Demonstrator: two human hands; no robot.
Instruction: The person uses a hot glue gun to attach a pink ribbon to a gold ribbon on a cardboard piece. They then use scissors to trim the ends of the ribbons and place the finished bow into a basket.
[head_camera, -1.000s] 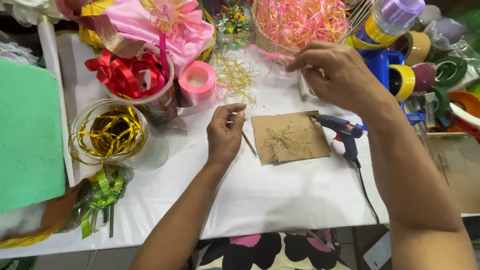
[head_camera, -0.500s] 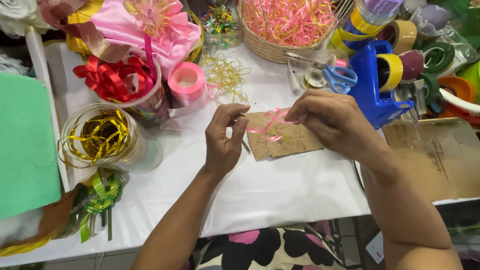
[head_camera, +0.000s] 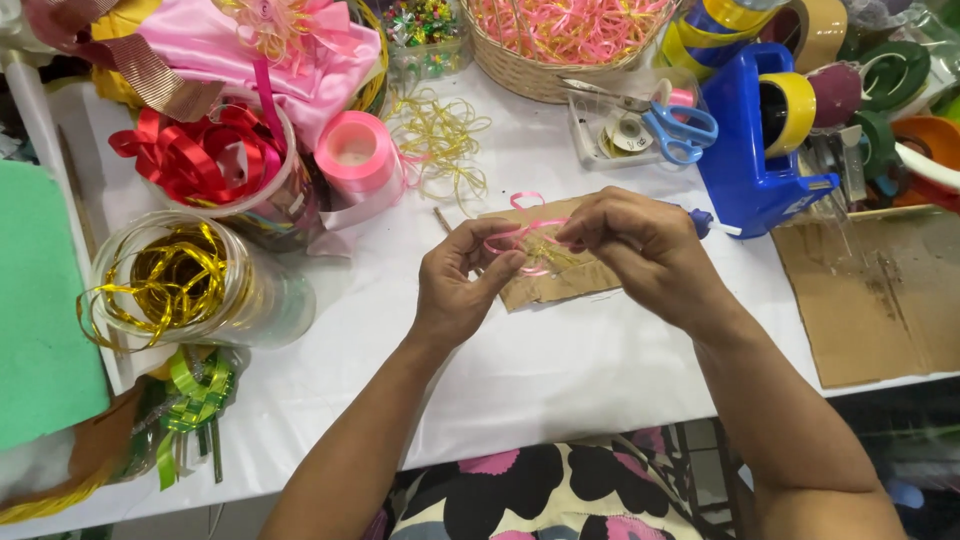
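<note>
Both hands, left hand (head_camera: 455, 290) and right hand (head_camera: 640, 250), pinch-grip a thin pink curling ribbon (head_camera: 525, 238) tight over the brown cardboard piece (head_camera: 550, 285), mid-worktop (head_camera: 560, 370).

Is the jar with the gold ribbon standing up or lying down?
Lying down. The jar rests on its side on the table, mouth showing.

Glossy pink ribbon (head_camera: 520, 238), matt brown cardboard piece (head_camera: 560, 278), shiny gold foil ribbon (head_camera: 165, 275), smooth blue plastic tape dispenser (head_camera: 745, 150), woven wicker basket (head_camera: 520, 70)
</note>
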